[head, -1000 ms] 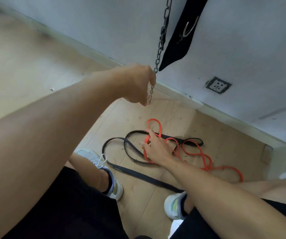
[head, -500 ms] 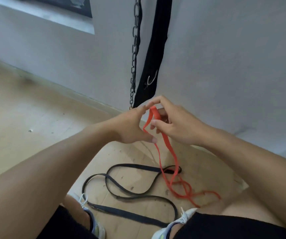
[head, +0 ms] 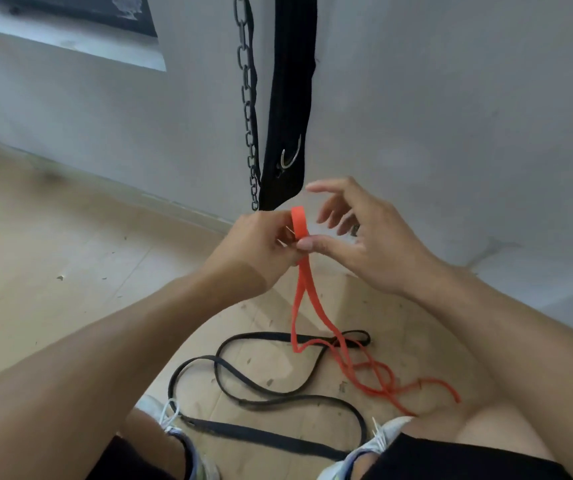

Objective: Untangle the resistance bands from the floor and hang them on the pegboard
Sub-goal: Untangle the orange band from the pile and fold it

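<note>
An orange resistance band (head: pixel 304 299) rises from the floor to my hands, its lower part lying in tangled loops. My left hand (head: pixel 261 247) pinches the band's top loop from the left. My right hand (head: pixel 357 244) touches the same loop with its thumb tip, while its other fingers are spread and off the band. A black resistance band (head: pixel 261 393) lies in loops on the wooden floor between my feet, and the orange band crosses it near its far end. No pegboard is in view.
A metal chain (head: pixel 248 109) and a black strap with a metal ring (head: pixel 290 109) hang against the grey wall just beyond my hands. My two shoes (head: pixel 378 441) stand at the bottom edge. A dark-framed panel (head: pixel 70 15) sits on the wall, upper left.
My right hand lifted the orange band's end off the floor up to chest height. My left hand let go of the chain and now pinches the loop; the right fingers have spread.
</note>
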A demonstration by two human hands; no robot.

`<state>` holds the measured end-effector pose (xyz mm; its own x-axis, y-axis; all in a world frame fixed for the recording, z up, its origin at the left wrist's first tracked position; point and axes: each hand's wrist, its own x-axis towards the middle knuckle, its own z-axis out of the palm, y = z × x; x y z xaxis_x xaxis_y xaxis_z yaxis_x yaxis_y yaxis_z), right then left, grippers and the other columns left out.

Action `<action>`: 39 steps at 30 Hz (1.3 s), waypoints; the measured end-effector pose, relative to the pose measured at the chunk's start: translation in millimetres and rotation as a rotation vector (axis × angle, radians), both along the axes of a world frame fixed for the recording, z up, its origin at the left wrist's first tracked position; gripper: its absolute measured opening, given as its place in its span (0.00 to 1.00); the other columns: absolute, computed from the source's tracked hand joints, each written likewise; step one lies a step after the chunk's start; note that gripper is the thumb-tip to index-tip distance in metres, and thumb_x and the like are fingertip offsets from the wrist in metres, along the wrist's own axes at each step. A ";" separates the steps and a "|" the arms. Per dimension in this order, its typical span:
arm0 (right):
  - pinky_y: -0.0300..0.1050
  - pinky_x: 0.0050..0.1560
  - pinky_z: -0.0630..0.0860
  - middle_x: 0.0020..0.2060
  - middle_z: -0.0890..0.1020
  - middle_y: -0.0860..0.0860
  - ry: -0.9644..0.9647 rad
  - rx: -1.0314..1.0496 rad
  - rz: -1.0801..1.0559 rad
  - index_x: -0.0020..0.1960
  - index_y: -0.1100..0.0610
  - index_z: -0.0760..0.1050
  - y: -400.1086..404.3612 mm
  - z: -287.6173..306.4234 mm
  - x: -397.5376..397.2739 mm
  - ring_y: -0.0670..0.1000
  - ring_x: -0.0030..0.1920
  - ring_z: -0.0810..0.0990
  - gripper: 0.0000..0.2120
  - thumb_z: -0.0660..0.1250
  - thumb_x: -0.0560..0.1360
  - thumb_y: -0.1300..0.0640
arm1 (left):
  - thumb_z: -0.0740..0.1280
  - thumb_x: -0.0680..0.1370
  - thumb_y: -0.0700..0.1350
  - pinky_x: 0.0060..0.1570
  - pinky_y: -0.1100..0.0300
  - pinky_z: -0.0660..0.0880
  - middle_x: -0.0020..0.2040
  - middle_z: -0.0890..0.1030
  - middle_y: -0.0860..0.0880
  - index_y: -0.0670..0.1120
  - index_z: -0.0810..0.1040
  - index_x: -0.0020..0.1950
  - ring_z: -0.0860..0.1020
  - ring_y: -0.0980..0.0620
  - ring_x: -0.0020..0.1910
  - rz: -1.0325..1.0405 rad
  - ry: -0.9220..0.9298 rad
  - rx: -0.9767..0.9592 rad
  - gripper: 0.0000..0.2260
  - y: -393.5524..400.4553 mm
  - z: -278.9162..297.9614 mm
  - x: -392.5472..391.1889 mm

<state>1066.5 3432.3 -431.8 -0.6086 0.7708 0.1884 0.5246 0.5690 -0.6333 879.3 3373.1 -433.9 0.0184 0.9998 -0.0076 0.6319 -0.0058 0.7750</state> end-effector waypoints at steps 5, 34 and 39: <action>0.36 0.64 0.72 0.64 0.77 0.36 -0.221 -0.369 0.130 0.78 0.38 0.63 6.8 -24.9 6.5 0.37 0.64 0.76 0.44 0.78 0.66 0.33 | 0.75 0.77 0.44 0.42 0.55 0.84 0.40 0.87 0.49 0.46 0.82 0.46 0.86 0.51 0.37 0.171 -0.396 0.034 0.03 6.8 13.5 0.2; 0.38 0.42 0.77 0.38 0.87 0.47 -0.312 -0.470 0.055 0.45 0.53 0.83 26.6 -41.3 7.3 0.41 0.38 0.83 0.10 0.75 0.77 0.46 | 0.69 0.82 0.47 0.45 0.56 0.84 0.54 0.85 0.46 0.41 0.77 0.63 0.87 0.50 0.48 0.721 -0.800 0.055 0.13 12.0 28.1 -88.4; 0.47 0.45 0.77 0.33 0.83 0.47 -0.427 -0.499 0.168 0.38 0.53 0.77 8.3 -52.7 -1.7 0.51 0.37 0.82 0.14 0.73 0.78 0.49 | 0.71 0.80 0.47 0.40 0.58 0.83 0.49 0.87 0.47 0.42 0.79 0.58 0.87 0.48 0.47 0.557 -0.687 -0.043 0.10 15.7 17.1 -72.1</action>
<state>1064.8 3440.7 -484.5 -0.6699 0.5917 -0.4485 0.7168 0.3581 -0.5982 807.2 3388.8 -416.8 -0.4570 0.8638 -0.2120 -0.0713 0.2020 0.9768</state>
